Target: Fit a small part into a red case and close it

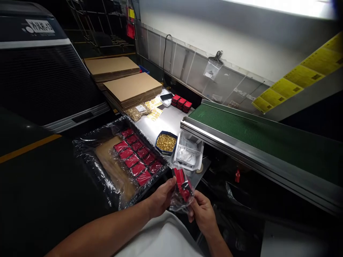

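Observation:
Between my two hands is a clear plastic bag (pixel 182 189) with a red and black part inside it. My left hand (pixel 163 196) grips the bag's left side, thumb on top. On the lower right side, my right hand (pixel 202 210) pinches the bag's edge. Just beyond them stands a white bin (pixel 201 157) with clear plastic bags inside. Left of the bin sits a blue tray (pixel 158 144) full of small gold-coloured metal pieces. A black crate (pixel 80 142) lined with clear film holds rows of red and black parts (pixel 138 168) beside brown cardboard (pixel 107 157).
A green conveyor belt (pixel 235 125) runs along the right. Stacked cardboard sheets (pixel 132 85) lie at the back left, near a bag of gold pieces (pixel 137 111), yellow labels (pixel 154 114), a phone (pixel 166 96) and red-black blocks (pixel 181 103). A large dark machine (pixel 40 78) stands left.

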Demonstrator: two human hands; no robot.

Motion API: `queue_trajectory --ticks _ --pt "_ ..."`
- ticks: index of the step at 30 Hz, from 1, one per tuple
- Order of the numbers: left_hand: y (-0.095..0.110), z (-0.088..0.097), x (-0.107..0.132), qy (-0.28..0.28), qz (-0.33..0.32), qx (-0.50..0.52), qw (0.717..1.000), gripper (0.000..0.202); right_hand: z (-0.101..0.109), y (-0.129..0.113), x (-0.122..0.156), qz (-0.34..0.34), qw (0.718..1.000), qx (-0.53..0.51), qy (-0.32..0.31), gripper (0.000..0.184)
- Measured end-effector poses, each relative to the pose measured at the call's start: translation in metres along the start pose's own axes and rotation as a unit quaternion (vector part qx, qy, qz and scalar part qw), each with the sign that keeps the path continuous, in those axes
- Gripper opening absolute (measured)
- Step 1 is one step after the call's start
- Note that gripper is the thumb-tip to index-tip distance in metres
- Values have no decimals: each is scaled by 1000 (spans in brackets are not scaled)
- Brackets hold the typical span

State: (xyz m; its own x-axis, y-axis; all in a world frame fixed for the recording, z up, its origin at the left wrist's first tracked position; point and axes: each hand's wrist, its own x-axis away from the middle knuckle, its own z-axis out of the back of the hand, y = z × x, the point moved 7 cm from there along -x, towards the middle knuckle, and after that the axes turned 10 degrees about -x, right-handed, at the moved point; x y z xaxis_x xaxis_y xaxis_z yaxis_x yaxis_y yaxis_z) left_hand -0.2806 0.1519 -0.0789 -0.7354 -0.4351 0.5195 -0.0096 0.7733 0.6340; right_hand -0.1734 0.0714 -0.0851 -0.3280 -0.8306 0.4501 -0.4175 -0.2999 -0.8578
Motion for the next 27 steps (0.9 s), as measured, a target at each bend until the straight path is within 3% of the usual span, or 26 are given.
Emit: queue_trajectory --ticks 2,5,11,16,22,27 --pt "8 -6 -1 -30 9 37 999 52 -6 2 0 -4 1000 4 -7 43" --pt "16 3 2 12 -29 40 999 62 -12 6 -1 -11 1000 19 -9 38" --pt "15 24 5 72 -88 -50 992 94 -17 14 -3 -22 999 30 -1 34" --pt "22 26 11 87 -114 -90 986 98 -20 19 -5 -20 999 30 -1 35" --pt "24 26 12 87 -151 -117 978 95 -10 19 -5 8 999 30 -8 25" --pt "26 24 12 76 -154 -132 976 111 2 17 -5 14 999 43 24 27"
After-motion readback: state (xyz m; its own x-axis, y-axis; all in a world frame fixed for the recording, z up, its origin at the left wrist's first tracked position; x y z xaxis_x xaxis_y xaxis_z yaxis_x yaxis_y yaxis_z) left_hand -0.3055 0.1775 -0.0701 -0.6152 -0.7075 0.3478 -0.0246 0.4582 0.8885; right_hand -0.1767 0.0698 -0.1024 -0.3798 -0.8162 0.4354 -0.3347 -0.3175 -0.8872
